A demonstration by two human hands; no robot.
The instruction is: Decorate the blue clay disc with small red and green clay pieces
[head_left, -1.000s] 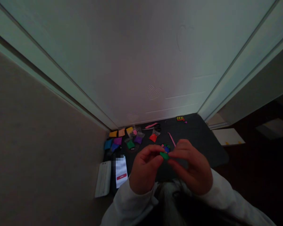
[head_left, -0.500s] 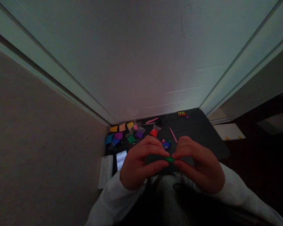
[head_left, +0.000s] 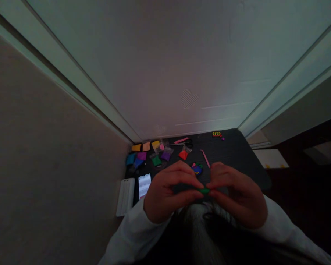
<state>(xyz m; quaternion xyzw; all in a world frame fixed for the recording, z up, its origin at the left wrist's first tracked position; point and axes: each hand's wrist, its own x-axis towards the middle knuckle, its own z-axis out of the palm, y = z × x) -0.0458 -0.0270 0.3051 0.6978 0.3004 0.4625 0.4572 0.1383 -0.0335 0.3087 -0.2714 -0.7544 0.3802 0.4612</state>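
A small lump of green modelling clay (head_left: 204,191) is pinched between my two hands, close to my body above the dark table (head_left: 237,158). My left hand (head_left: 171,191) grips its left end with thumb and fingertips. The other end is in the fingertips of my right hand (head_left: 238,193). Just beyond the fingers lies a blue clay piece (head_left: 197,169) with pink, green and yellow bits on it, partly hidden by my left hand. A pink tool (head_left: 205,158), slim and slightly bent, rests on the table past my right hand.
Several bags of coloured clay, among them a green bag (head_left: 156,160) and a red bag (head_left: 183,154), lie at the left and back. Scissors (head_left: 189,142) sit near the wall. A lit phone (head_left: 145,184) and a white device (head_left: 126,197) are at left. A yellow-dotted block (head_left: 216,134) stands far right.
The view has shifted a little, so the table things appear slightly further right. Both hands keep pinching the green clay, with only small finger movement.
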